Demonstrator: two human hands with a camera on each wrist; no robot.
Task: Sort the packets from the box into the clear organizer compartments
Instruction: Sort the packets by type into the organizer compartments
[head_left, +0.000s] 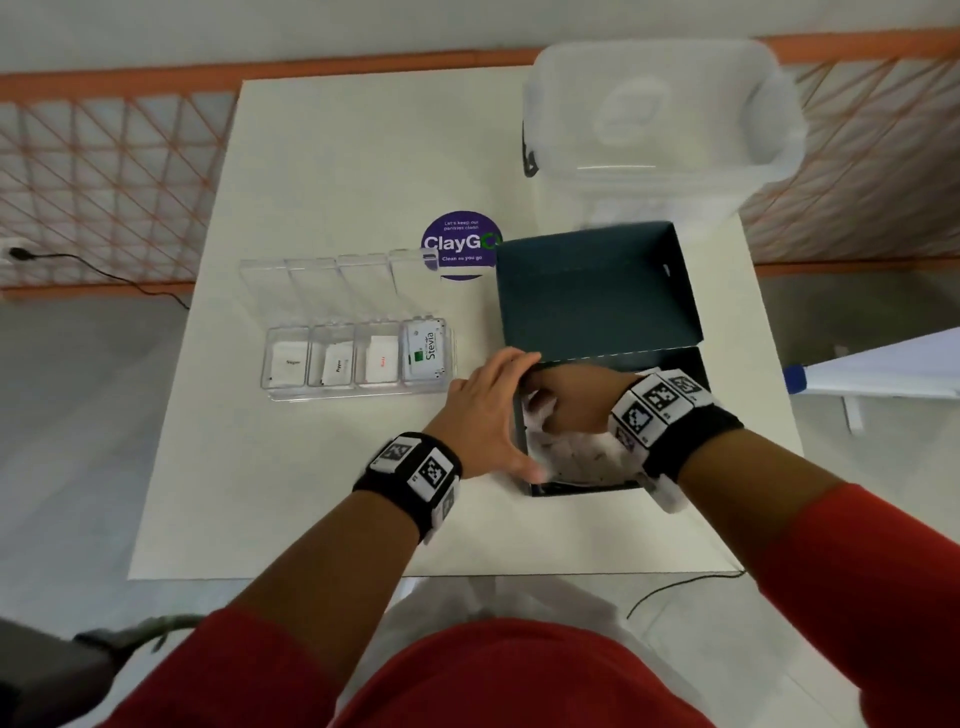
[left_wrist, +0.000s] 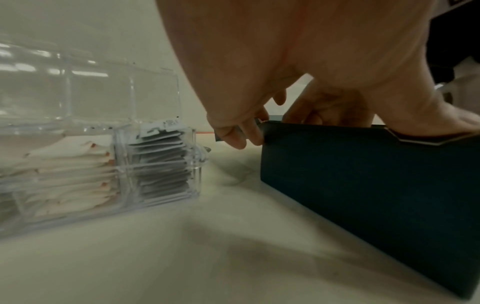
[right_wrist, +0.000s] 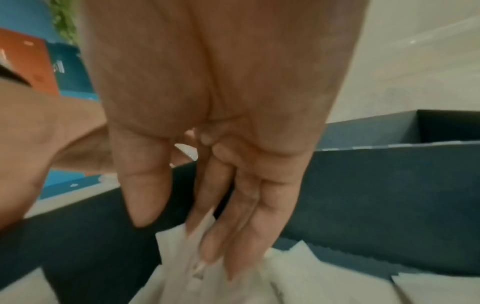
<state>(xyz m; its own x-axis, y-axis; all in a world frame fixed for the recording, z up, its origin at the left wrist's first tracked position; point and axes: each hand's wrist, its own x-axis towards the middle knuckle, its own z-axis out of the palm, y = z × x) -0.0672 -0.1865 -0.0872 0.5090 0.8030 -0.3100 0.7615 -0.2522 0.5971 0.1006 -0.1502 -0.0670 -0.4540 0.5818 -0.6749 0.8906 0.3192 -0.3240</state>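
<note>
A dark teal box (head_left: 571, 489) stands open on the white table, with loose white packets (head_left: 576, 457) inside. My left hand (head_left: 498, 415) grips the box's left wall, thumb near the front corner and fingers curled at the far corner (left_wrist: 249, 133). My right hand (head_left: 561, 402) reaches down into the box; its fingers (right_wrist: 233, 236) are straight and touch the white packets (right_wrist: 298, 271), thumb apart. To the left, the clear organizer (head_left: 358, 393) holds packets in all of its compartments, Stevia packets (head_left: 426, 353) in the rightmost.
The box's lid (head_left: 592, 291) stands open behind it. The organizer's clear lid (head_left: 337, 270) lies flipped back. A purple round sticker (head_left: 460, 241) is on the table, and a translucent plastic tub (head_left: 660, 119) stands at the back right.
</note>
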